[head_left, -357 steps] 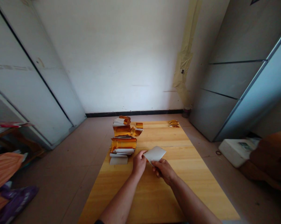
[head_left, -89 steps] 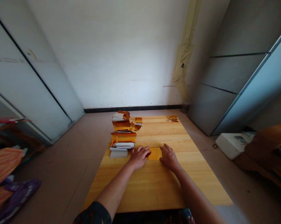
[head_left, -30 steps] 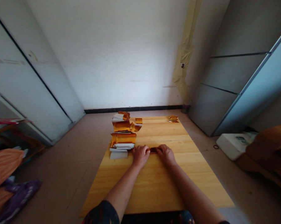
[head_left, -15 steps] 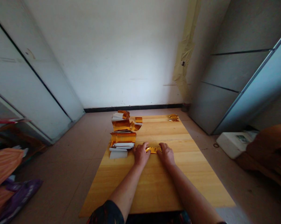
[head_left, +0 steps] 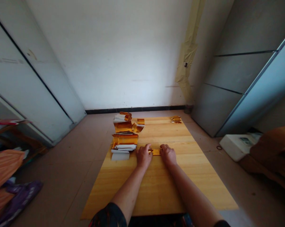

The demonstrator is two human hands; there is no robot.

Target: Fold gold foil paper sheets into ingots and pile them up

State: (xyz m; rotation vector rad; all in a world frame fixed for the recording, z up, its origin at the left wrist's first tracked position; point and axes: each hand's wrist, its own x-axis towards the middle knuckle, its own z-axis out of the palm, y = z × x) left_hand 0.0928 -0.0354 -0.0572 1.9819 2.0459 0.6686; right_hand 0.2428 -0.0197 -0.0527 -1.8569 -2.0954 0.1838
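A small piece of shiny gold foil paper [head_left: 156, 152] lies on the wooden table between my hands. My left hand [head_left: 144, 155] is closed on its left end, fingers bent over the edge. At the right end, my right hand [head_left: 168, 154] grips the paper with curled fingers. Left of my left hand sits a stack of gold paper sheets [head_left: 125, 139] with white undersides showing. Behind it are more gold sheets [head_left: 122, 126] and a curled bundle [head_left: 123, 117]. Several folded gold pieces [head_left: 176, 119] lie at the far right corner.
The wooden table [head_left: 161, 189] stands before a white wall [head_left: 123, 63] with a dark skirting. A grey refrigerator [head_left: 237, 69] and a white box [head_left: 234, 146] are to the right. On the left are orange cloth and a purple bag [head_left: 21, 201].
My right hand has shifted slightly left, and its fingers have curled over the paper's end. The visible strip of gold paper between my hands is shorter. The stacks have not moved.
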